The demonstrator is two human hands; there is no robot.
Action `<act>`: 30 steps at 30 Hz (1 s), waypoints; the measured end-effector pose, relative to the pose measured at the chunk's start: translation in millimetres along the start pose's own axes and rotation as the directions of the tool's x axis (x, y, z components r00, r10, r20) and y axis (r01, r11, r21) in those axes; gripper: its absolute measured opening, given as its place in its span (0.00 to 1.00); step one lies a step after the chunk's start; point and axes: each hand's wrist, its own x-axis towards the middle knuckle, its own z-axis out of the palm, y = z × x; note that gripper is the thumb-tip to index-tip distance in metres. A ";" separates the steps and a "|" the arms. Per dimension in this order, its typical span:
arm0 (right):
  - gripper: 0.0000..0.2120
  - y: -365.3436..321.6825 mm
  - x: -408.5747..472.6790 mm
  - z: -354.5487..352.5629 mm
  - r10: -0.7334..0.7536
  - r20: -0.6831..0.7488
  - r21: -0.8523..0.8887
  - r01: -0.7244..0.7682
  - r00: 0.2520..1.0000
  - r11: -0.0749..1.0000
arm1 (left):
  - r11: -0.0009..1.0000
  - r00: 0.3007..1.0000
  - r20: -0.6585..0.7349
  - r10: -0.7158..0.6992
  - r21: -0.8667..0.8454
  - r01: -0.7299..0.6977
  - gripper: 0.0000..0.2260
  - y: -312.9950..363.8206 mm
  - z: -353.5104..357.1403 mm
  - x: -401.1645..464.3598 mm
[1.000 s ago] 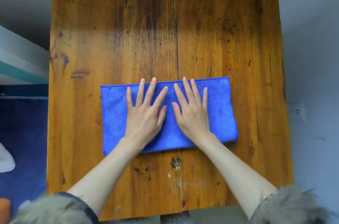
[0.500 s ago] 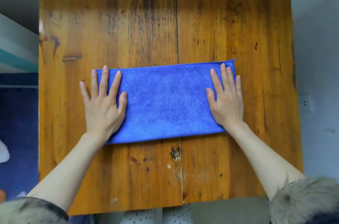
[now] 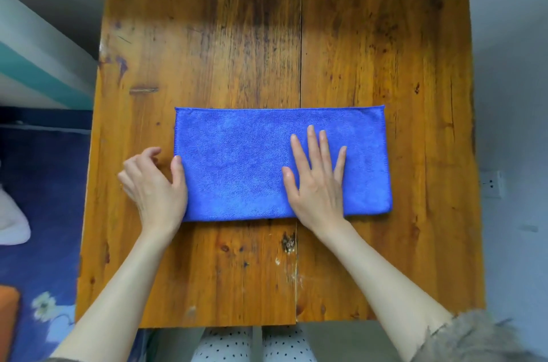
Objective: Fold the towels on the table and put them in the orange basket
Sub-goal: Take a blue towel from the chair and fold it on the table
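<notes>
A blue towel (image 3: pixel 237 166), folded into a long strip, lies flat across the middle of the wooden table (image 3: pixel 207 35). My right hand (image 3: pixel 318 181) rests flat on the strip's right half, fingers straight and spread. My left hand (image 3: pixel 154 183) is at the towel's left end. Its thumb touches that short edge, and its fingers are loosely curled over the bare wood beside it, apart from the cloth. An orange shape at the bottom left edge, on the floor, looks like the orange basket (image 3: pixel 7 320), mostly cut off.
The table's near edge runs just above my knees in dotted trousers (image 3: pixel 252 344). A blue flowered carpet (image 3: pixel 44 272) covers the floor to the left, with a white object (image 3: pixel 12 222) on it. A wall socket (image 3: pixel 492 183) is at the right.
My hands slid apart from the towel's middle to its ends. Then my right hand came back toward the middle, and my left hand moved off the left end and curled its fingers.
</notes>
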 end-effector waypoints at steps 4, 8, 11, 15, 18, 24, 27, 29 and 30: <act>0.26 -29.0 3.3 16.6 -0.079 0.042 -0.037 0.080 0.996 0.996 | 0.996 0.989 0.120 -0.085 0.041 0.081 0.15 0.1 -4.1 7.7; 0.26 -29.9 3.0 26.1 -0.062 0.042 -0.094 0.066 0.997 0.993 | 0.992 0.977 0.183 -0.108 0.091 0.093 0.16 4.3 -7.4 15.5; 0.26 -29.9 2.2 27.8 -0.059 0.049 -0.118 0.064 0.997 0.991 | 0.988 0.968 0.223 -0.118 0.127 0.091 0.16 9.7 -8.7 16.9; 0.26 -31.1 2.0 27.3 -0.050 0.060 -0.138 0.058 0.997 0.989 | 0.988 0.950 0.288 -0.121 0.124 0.088 0.14 12.5 -10.1 22.5; 0.26 -32.1 2.9 27.2 -0.048 0.062 -0.154 0.057 0.997 0.986 | 0.998 0.955 0.290 -0.068 0.035 0.060 0.09 11.0 -14.7 25.9; 0.26 -32.8 2.6 26.1 -0.045 0.087 -0.170 0.059 0.995 0.984 | 0.917 0.877 0.466 -0.116 -0.289 0.275 0.07 12.9 -30.2 23.2; 0.27 -33.5 2.9 25.5 -0.042 0.094 -0.169 0.058 0.995 0.984 | 0.698 0.717 0.680 -0.155 -0.438 0.567 0.09 12.9 -44.6 24.0; 0.27 -33.3 3.6 25.0 -0.044 0.102 -0.161 0.060 0.994 0.985 | 0.621 0.645 0.755 -0.115 -0.452 0.640 0.07 15.0 -53.5 24.6; 0.27 -33.2 4.0 24.3 -0.045 0.109 -0.158 0.062 0.993 0.985 | 0.603 0.629 0.772 -0.098 -0.456 0.654 0.06 16.8 -57.1 24.5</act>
